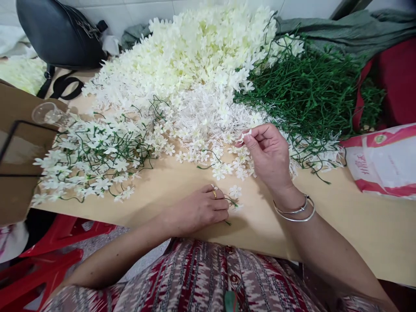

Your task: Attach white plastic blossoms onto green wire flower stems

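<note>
My left hand [203, 209] rests on the tan board [357, 225], fingers closed on a thin green stem [231, 202] with a white flower at its tip. My right hand [268, 154] is raised a little above the board, thumb and fingertips pinched on a small white flower piece [246, 134]. Just beyond my right hand lies a heap of white stamen pieces [208, 110]. Loose white flowers [224, 167] are scattered between my hands.
A big pile of cream petals [195, 47] fills the back. Bare green stems [308, 91] lie at right, finished flower sprigs [94, 160] at left. A black bag [58, 34], a clear cup [47, 113], a red-and-white sack [383, 160] and red stools [48, 255] surround the board.
</note>
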A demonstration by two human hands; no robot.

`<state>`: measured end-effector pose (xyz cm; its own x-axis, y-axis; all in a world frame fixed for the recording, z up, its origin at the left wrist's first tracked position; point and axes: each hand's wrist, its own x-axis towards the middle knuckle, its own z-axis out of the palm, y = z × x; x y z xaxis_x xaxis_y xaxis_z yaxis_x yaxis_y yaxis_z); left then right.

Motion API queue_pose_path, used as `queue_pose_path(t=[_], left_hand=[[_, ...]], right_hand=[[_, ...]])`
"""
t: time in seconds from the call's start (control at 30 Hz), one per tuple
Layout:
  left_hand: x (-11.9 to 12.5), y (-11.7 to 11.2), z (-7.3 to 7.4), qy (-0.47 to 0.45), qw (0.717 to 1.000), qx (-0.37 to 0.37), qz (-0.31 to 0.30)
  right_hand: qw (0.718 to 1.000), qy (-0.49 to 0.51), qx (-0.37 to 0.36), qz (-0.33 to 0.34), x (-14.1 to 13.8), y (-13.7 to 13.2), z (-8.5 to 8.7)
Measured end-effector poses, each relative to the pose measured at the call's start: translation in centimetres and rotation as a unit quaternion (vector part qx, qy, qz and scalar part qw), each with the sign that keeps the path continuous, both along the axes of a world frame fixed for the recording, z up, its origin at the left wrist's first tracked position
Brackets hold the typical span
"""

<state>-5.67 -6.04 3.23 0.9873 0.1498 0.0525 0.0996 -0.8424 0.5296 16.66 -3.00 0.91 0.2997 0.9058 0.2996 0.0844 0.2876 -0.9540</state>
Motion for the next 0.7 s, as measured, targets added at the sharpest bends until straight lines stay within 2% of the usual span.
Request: queue_pose_path(t=[0.07,0.13,0.23,0.3,0.33,0.43,0.57,0.7], left_hand=[[0.3,0.2,0.2,-0.06,0.993,-0.094,0.026],[0.8,0.6,0.5,-0.144,0.956,-0.235,0.101],[2.0,1.8,0.7,-0.262,0.838,-0.392,0.274],[2.8,2.7,0.4,-0.306,0.771,-0.434,0.351],[3.2,3.1,0.2,-0.317,0.751,-0.445,0.37],[3.8,3.6,-0.3,-0.325,0.729,-0.459,0.39],[3.8,3.3,-0.4,-0.32,0.735,-0.451,0.392],[3.6,3.2,-0.3,-0.318,0.74,-0.439,0.397]], right_hand=[[1.0,0.019,0.005,-0.012,0.2,0.0,0.0],[0.999,0.044,0.006,0.01,0.6,0.0,0.2],[0.992,0.08,-0.011,0.094,1.1,-0.3,0.8],[0.982,0.097,-0.044,0.157,1.2,-0.5,1.2],[0.976,0.101,-0.065,0.182,1.2,-0.5,1.3],[0.962,0.099,-0.109,0.231,1.2,-0.5,1.4],[0.953,0.094,-0.128,0.26,1.0,-0.4,1.5],[0.953,0.086,-0.142,0.251,0.8,-0.4,1.6]])
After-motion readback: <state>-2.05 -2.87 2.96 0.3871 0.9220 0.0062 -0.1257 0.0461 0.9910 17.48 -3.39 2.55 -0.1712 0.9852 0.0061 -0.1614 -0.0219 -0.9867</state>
